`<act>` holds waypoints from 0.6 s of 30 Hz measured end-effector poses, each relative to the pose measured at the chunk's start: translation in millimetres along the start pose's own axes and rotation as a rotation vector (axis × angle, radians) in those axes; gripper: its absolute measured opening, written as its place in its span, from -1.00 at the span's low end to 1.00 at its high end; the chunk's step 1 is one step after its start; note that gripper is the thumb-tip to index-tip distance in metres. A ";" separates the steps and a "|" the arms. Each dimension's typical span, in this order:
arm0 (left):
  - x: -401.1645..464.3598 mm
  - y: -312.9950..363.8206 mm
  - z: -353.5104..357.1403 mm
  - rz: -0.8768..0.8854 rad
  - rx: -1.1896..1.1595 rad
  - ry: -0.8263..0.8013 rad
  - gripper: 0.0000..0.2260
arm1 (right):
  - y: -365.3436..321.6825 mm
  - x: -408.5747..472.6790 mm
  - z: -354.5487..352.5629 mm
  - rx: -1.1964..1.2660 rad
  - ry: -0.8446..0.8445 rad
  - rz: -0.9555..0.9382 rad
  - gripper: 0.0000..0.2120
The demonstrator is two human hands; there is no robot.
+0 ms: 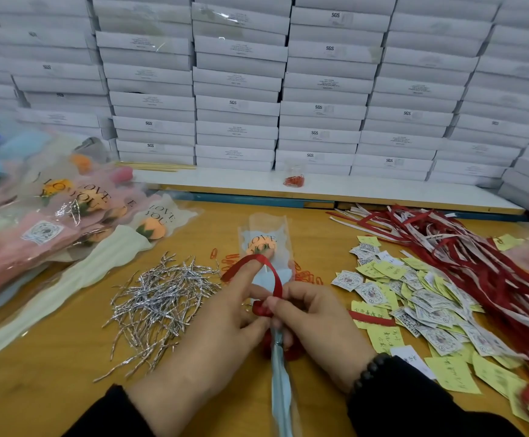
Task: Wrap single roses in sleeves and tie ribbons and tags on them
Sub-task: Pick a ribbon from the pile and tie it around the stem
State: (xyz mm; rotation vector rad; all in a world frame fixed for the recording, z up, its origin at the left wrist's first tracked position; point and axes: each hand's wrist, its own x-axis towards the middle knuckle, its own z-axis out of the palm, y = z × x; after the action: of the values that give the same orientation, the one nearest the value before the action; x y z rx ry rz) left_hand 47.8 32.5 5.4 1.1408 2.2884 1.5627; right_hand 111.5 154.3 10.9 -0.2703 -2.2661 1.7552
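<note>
A single orange rose in a clear "LOVE YOU" sleeve lies on the wooden table, bloom away from me, its pale blue stem wrap running toward me. A red ribbon loops around the sleeve's neck. My left hand has its index finger raised through the ribbon loop. My right hand pinches the ribbon at the knot on the stem. More red ribbon bunches under my hands.
A pile of silver twist ties lies to the left, finished wrapped roses beyond it. Tags and yellow notes and loose red ribbons spread on the right. Red paper clips scatter near the sleeve. Stacked white boxes wall the back.
</note>
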 end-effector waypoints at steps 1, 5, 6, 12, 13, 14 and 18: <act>0.0 -0.7 0.1 -0.008 -0.033 0.006 -0.32 | 0.9 0.2 -0.6 0.008 -0.001 0.001 -0.81; 0.6 -2.3 -0.5 0.001 -0.056 0.048 -0.37 | 1.6 0.3 -1.2 0.059 -0.008 0.002 -0.85; 0.6 -3.0 -0.4 -0.003 -0.057 0.050 -0.38 | 1.4 0.2 -0.9 0.067 -0.012 0.004 -0.85; 0.8 -5.3 0.1 -0.021 0.024 0.081 -0.70 | 1.3 0.2 -0.4 0.128 0.003 0.060 -0.91; 0.6 -4.9 0.0 -0.004 0.050 0.090 -0.79 | 1.5 0.2 -0.7 0.131 0.004 0.070 -0.92; 0.6 -3.9 -0.3 0.009 0.071 0.100 -0.84 | 1.9 0.3 -1.1 0.138 0.007 0.077 -0.92; 2.5 -3.6 -1.8 0.012 0.098 0.123 -0.82 | 4.1 0.4 -3.0 0.163 0.040 0.085 -0.88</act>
State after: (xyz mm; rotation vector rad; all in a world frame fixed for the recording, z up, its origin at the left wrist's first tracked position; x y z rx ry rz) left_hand 43.4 32.2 3.8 1.1120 2.4662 1.5831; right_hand 112.0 158.3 7.7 -0.3709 -2.0972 1.9463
